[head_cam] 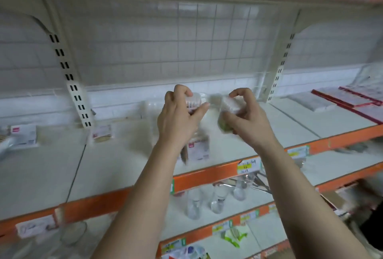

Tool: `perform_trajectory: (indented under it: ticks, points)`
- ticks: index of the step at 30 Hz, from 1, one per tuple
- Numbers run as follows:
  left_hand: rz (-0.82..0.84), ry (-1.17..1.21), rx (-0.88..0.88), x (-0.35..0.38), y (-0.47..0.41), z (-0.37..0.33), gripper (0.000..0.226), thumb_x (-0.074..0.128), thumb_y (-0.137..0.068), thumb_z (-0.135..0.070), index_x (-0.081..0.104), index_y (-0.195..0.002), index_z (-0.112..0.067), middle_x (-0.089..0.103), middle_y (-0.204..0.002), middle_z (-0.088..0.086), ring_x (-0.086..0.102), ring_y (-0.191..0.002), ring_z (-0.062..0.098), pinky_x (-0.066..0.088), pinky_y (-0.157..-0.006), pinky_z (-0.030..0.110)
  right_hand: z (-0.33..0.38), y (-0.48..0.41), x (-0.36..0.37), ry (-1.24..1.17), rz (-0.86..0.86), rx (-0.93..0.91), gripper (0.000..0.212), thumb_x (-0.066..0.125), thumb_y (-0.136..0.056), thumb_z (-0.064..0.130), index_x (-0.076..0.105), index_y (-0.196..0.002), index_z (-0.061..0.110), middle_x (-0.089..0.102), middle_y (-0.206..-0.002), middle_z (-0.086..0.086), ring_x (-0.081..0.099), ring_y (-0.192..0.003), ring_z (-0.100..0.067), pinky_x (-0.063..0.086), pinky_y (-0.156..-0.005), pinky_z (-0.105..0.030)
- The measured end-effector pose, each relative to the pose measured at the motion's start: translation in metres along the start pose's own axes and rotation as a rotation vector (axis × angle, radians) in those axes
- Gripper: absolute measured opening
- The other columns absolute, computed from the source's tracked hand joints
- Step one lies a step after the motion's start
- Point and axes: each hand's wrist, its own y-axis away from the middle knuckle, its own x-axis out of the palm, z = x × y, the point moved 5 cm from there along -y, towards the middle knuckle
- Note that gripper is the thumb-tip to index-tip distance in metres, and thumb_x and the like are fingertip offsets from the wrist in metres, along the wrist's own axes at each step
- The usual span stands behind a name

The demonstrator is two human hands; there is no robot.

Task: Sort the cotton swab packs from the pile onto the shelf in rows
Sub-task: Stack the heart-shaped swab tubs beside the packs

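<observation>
One wide cream shelf with orange front edge below; above it (blurred) left hand, fingers curled round clear plastic cotton swab pack, and right hand gripping second clear pack; white-labelled pack standing on shelf.

Blur and cut edges
The left hand half hides a smeared pack; at 9 o'clock a packet runs off-frame; the price label is unreadable.
</observation>
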Motion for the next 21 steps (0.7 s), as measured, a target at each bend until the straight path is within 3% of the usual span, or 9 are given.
perform_trajectory:
  ticks: [3,6,8,10,12,16,21]
  points:
    - [0.012,0.003,0.051,0.038,-0.001,-0.027,0.046,0.063,-0.083,-0.048,0.043,-0.115,-0.021,0.046,-0.113,0.0,0.06,-0.094,0.026,0.038,-0.068,0.031,-0.024,-0.002,-0.041,0.011,-0.032,0.013,0.031,0.067,-0.08,0.02,0.047,-0.103,0.024,0.051,-0.05,0.008,0.046,-0.043,-0.013,0.042,-0.047,-0.027]
    - [0.026,0.031,0.09,0.069,-0.008,-0.047,0.058,0.066,-0.082,-0.043,0.043,-0.127,-0.016,0.048,-0.125,0.005,0.054,-0.108,0.029,0.043,-0.08,0.036,-0.045,-0.008,-0.076,0.043,-0.104,0.031,0.038,0.068,-0.081,0.014,0.044,-0.109,0.023,0.054,-0.053,0.007,0.049,-0.046,-0.011,0.047,-0.056,-0.033]
    - [0.048,0.061,0.094,0.087,-0.014,-0.055,0.06,0.068,-0.08,-0.042,0.044,-0.127,-0.014,0.049,-0.126,0.006,0.055,-0.107,0.029,0.045,-0.084,0.038,-0.057,-0.015,-0.097,0.085,-0.161,0.035,0.043,0.069,-0.08,0.013,0.044,-0.114,0.021,0.055,-0.064,0.006,0.049,-0.047,-0.003,0.046,-0.06,-0.024]
    - [0.075,0.097,0.089,0.105,-0.022,-0.06,0.055,0.07,-0.079,-0.041,0.048,-0.122,-0.014,0.05,-0.121,0.006,0.057,-0.102,0.029,0.046,-0.084,0.037,-0.067,-0.025,-0.113,0.132,-0.176,0.031,0.042,0.07,-0.08,0.012,0.046,-0.114,0.017,0.053,-0.075,0.009,0.051,-0.051,0.006,0.039,-0.054,-0.009]
    - [0.083,0.133,0.084,0.12,-0.03,-0.066,0.05,0.072,-0.078,-0.04,0.051,-0.117,-0.016,0.047,-0.117,0.002,0.061,-0.089,0.024,0.047,-0.082,0.033,-0.077,-0.038,-0.125,0.158,-0.169,0.026,0.042,0.072,-0.08,0.015,0.048,-0.114,0.019,0.055,-0.086,0.007,0.053,-0.06,0.009,0.039,-0.057,-0.007]
    - [0.073,0.156,0.071,0.148,-0.047,-0.076,0.044,0.072,-0.078,-0.037,0.055,-0.114,-0.019,0.038,-0.113,-0.005,0.061,-0.068,0.012,0.047,-0.078,0.027,-0.11,-0.069,-0.147,0.261,-0.185,0.017,0.047,0.075,-0.074,0.026,0.054,-0.116,0.034,0.054,-0.115,-0.001,0.055,-0.1,-0.014,0.048,-0.088,-0.033]
    - [0.089,0.13,0.057,0.183,-0.075,-0.075,0.043,0.07,-0.078,-0.035,0.056,-0.115,-0.02,0.041,-0.117,-0.001,0.063,-0.075,0.022,0.05,-0.08,0.035,-0.148,-0.109,-0.161,0.303,-0.124,0.074,0.052,0.077,-0.074,0.023,0.056,-0.121,0.032,0.051,-0.118,-0.001,0.056,-0.101,-0.02,0.048,-0.087,-0.035]
